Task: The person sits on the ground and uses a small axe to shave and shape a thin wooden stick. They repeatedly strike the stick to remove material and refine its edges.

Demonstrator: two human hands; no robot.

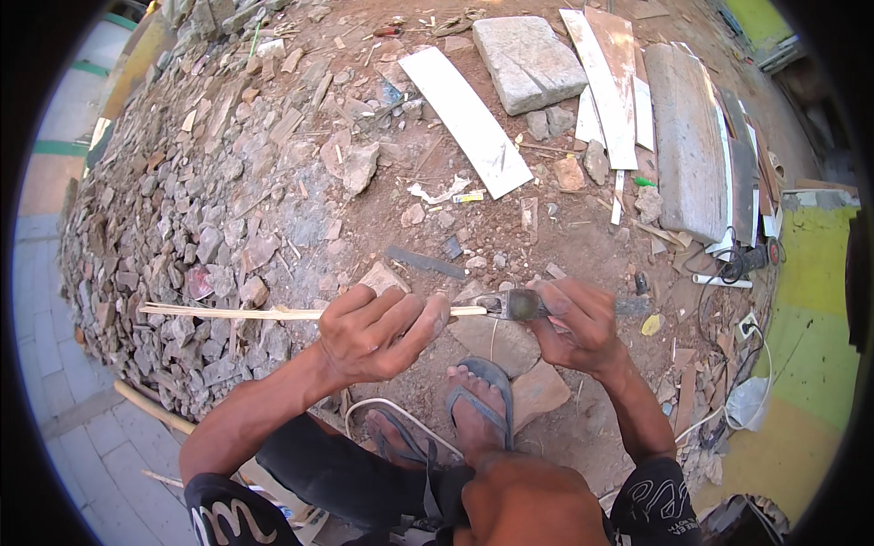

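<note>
Rust-brown earth strewn with a heap of broken grey and reddish rubble (182, 250) spreads beneath the hands, with a long, flat white board (469, 123) lying farther out. The left hand (387, 332) is closed around a pale, narrow, splintered wooden strip (228, 313), whose long end juts out over the rubble and whose short end sits just beside or against a grey metal tool with a broad, flat head (521, 305). The right hand (575, 326) grips that tool; its fingers cover much of it, so whether it has a sharp edge is hard to tell.

A slip of the tool could catch the left knuckles, which are near its head. The strip looks split lengthwise, so twisting might snap it or drive splinters into the palm. A drop could hit the toes in the dark rubber flip-flop (492, 370) below.
</note>
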